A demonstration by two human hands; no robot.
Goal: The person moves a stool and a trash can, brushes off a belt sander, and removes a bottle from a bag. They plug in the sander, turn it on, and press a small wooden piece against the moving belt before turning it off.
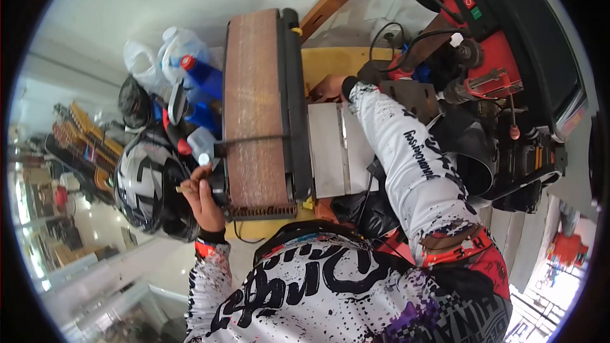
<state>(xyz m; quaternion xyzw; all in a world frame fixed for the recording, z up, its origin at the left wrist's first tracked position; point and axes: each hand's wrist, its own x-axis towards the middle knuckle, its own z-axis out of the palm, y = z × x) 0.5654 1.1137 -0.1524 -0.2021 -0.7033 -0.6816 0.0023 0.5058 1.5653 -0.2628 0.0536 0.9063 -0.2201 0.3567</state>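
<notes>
The belt sander (pixel 260 111) is lying with its long axis running away from the person, the abrasive belt facing up. The left hand (pixel 202 195) is resting at the near left corner of the sander, fingers (pixel 190 185) curled shut on a small pale stick-like piece, its tip pointing left, away from the belt. The right hand (pixel 330 87) is reaching across the far side, beside the sander's right edge, touching the yellow counter (pixel 337 60); whether its fingers are gripping anything cannot be determined. The left hand is the nearer one to the belt.

A metal plate (pixel 337 146) is lying just right of the sander. Blue bottles (pixel 200 86) and a helmet (pixel 147 184) are crowding the left side. A red machine (pixel 495 57) is standing beyond the right arm.
</notes>
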